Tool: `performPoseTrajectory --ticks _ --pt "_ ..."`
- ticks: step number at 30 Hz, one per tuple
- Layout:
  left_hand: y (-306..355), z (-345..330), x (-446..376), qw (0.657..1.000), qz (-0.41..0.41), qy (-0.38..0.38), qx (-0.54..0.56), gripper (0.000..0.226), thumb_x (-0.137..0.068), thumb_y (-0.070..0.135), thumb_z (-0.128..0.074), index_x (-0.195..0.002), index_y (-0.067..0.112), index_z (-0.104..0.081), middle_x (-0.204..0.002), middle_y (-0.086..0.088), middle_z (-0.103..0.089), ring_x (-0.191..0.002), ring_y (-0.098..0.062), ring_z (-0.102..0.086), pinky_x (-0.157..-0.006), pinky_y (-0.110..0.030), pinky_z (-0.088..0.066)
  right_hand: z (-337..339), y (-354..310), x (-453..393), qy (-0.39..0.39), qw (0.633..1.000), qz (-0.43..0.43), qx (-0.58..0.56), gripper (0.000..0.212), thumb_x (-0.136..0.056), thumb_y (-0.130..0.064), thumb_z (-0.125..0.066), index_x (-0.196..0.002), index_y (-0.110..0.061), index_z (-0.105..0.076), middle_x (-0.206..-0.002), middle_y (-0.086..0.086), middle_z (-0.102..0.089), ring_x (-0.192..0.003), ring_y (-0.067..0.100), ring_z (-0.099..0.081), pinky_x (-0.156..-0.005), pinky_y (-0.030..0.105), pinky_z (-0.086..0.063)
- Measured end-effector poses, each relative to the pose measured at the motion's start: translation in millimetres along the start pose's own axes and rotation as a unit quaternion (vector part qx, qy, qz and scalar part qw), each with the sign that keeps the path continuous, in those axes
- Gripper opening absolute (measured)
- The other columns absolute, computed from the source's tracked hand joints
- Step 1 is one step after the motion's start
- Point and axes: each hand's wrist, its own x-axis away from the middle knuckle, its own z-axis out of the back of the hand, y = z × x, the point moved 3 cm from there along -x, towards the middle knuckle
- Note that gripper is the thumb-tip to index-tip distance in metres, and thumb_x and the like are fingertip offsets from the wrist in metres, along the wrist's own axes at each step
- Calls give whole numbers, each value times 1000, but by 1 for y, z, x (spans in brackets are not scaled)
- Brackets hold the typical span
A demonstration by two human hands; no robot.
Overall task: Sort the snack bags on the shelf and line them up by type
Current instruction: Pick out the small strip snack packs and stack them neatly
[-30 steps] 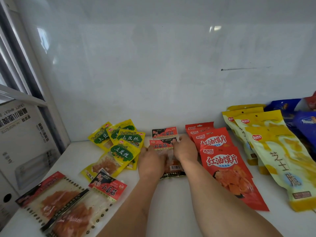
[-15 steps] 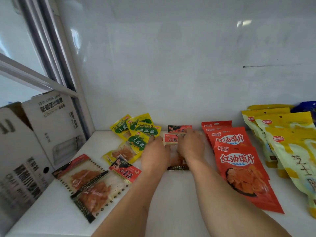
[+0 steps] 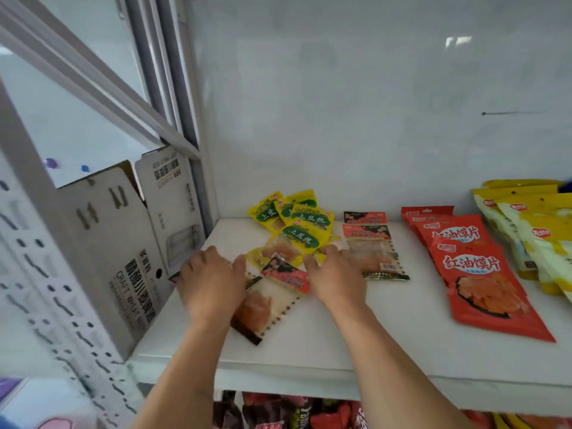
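Observation:
On the white shelf (image 3: 356, 342) a clear snack bag with a red header (image 3: 274, 300) lies tilted at the front left. My left hand (image 3: 213, 283) rests flat on its left part and covers a second bag, of which only a dark corner shows. My right hand (image 3: 337, 274) lies just right of the red header, its thumb touching the header's end. Behind them sits a loose pile of yellow-green bags (image 3: 305, 226). Two small red-header bags (image 3: 373, 252) lie in a row to the right. Further right are red bags (image 3: 467, 267) and yellow bags (image 3: 532, 224).
A white cardboard box (image 3: 123, 243) stands against the shelf's left end, close to my left hand. The white back wall (image 3: 356, 119) closes the rear. The shelf below holds more snack bags (image 3: 278, 410).
Both hands have left the small red-header bags in the middle and moved left onto the clear bags at the front left. The view has swung left.

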Motion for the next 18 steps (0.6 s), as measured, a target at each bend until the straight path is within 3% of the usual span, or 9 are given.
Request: performPoseTrajectory --ticks 4,10,12,14,15,18 --pt "-38 -11 -4 996 37 -79 -31 84 -91 70 -37 -148 9 -35 -153 -20 -36 -139 -40 -33 -113 -50 -27 -4 -16 33 16 998 -62 5 67 -93 -64 -42 -137 -15 -44 -129 12 -51 -120 33 -51 -90 41 -46" --pt "-47 -14 3 989 -7 -132 -66 90 -90 75 -30 -153 11 -30 -159 -21 -28 -145 -40 -24 -116 -51 -19 -8 -39 61 -46 993 -113 3 81 -90 -67 -47 -149 -15 -25 -131 9 -57 -115 31 -60 -78 37 -46" --pt "-49 -11 5 988 -29 -137 -68 96 -87 81 -30 -153 12 -30 -158 -18 -30 -145 -37 -26 -116 -50 -19 -7 -46 67 -34 988 -131 -70 88 -91 -58 -56 -155 -15 -12 -126 8 -63 -102 29 -65 -74 35 -49" --pt "-52 -10 8 987 -50 -141 -58 101 -83 86 -31 -153 13 -29 -158 -16 -31 -145 -34 -27 -117 -49 -19 -6 -50 72 -26 969 -159 -188 92 -93 -40 -64 -157 -13 -3 -112 6 -66 -77 21 -63 -66 29 -47" --pt "-54 -10 9 987 -55 -140 -54 105 -80 88 -30 -153 13 -28 -158 -15 -31 -146 -34 -27 -117 -49 -20 -6 -48 74 -21 952 -179 -248 93 -93 -33 -66 -157 -10 -2 -110 6 -65 -76 19 -61 -68 28 -46" --pt "-58 -4 12 988 -49 -127 -66 122 -70 95 -25 -152 4 -26 -156 -19 -33 -143 -36 -30 -117 -47 -23 -5 -44 75 -24 898 -230 -375 84 -90 -26 -71 -154 -2 -21 -141 13 -52 -125 30 -53 -91 30 -41"
